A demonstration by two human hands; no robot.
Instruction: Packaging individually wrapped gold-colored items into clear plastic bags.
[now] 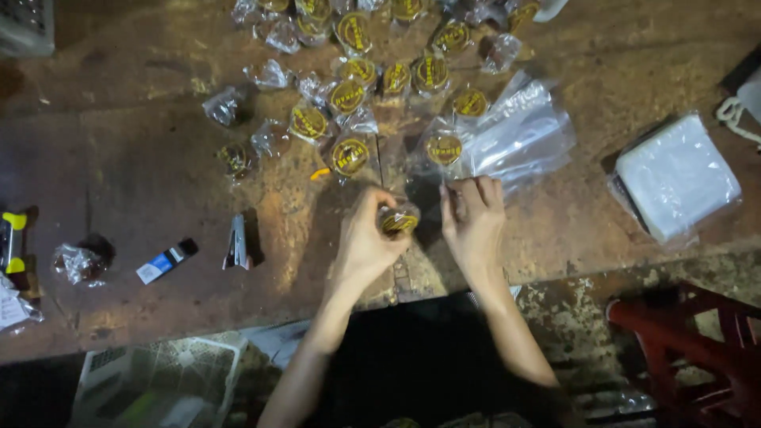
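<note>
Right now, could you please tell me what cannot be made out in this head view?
- Small wrapped round item: mostly covered by the left hand, so its contents are unclear.
- Right hand: its fingers curl over a clear bag; whether they pinch it cannot be told.
- Wrapped rounds at the top edge: cut off by the frame.
- Red stool: cut off at the right and dim.
</note>
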